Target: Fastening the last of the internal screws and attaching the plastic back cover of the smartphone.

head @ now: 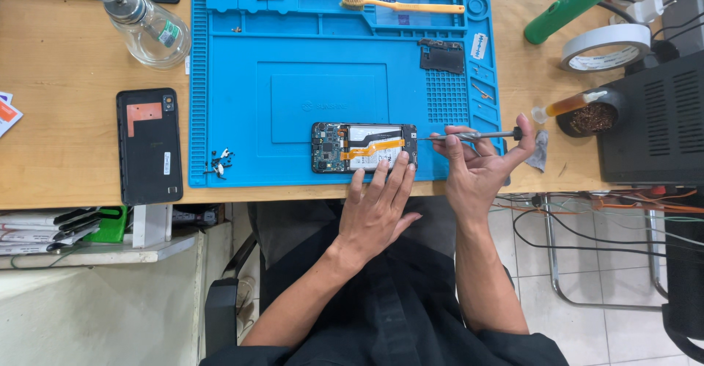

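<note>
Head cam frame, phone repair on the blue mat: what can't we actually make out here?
- Opened phone: near edge hidden under the left hand fingers; board parts too small to tell.
- Screwdriver: tip contact with the phone too small to confirm; handle partly wrapped by the right hand.
- Small screws on the blue mat: too tiny to count.
- Tape roll and green tool: cut off at the top edge.
</note>
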